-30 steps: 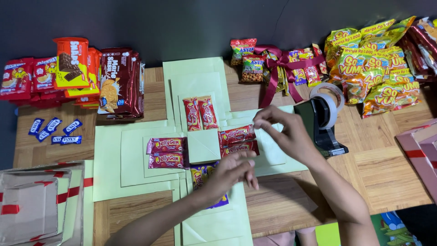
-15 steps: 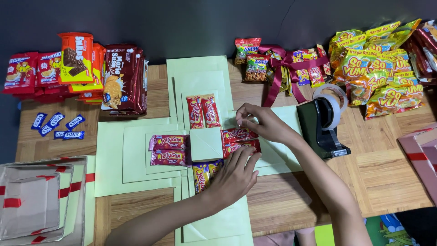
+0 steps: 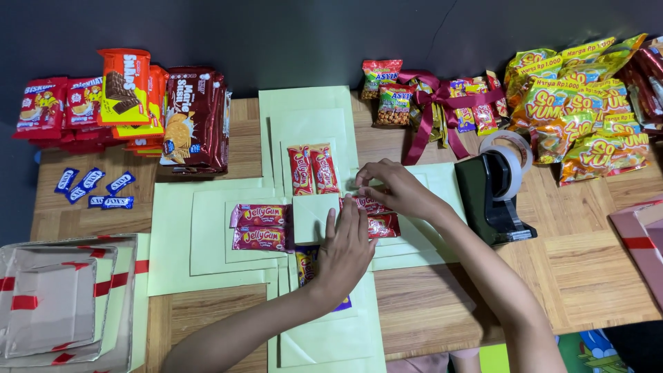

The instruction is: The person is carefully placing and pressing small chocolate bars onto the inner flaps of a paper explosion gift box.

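Note:
A cross of layered pale green card [image 3: 207, 228] lies flat on the wooden table. Pairs of red snack packets are on its top flap [image 3: 312, 169] and left flap [image 3: 261, 226], around a bare centre square [image 3: 311, 215]. My left hand [image 3: 345, 245] lies flat, fingers together, over the lower flap and the edge of the red packets on the right flap [image 3: 383, 224]; a blue and yellow packet [image 3: 306, 262] peeks out beside it. My right hand [image 3: 394, 186] has its fingertips pinched at the top edge of those right packets. What sits between the fingertips is too small to tell.
A black tape dispenser [image 3: 492, 197] stands just right of my right hand. Biscuit pack stacks [image 3: 193, 117] and blue candies [image 3: 93, 188] are far left, silver trays [image 3: 55, 304] near left, ribbon-tied packets [image 3: 435, 100] and yellow snack bags [image 3: 587, 103] far right, a pink box [image 3: 642, 235] at the right edge.
My right hand moved left from the tape dispenser down onto the right flap's red packets. My left hand slid up from the lower flap to rest beside them.

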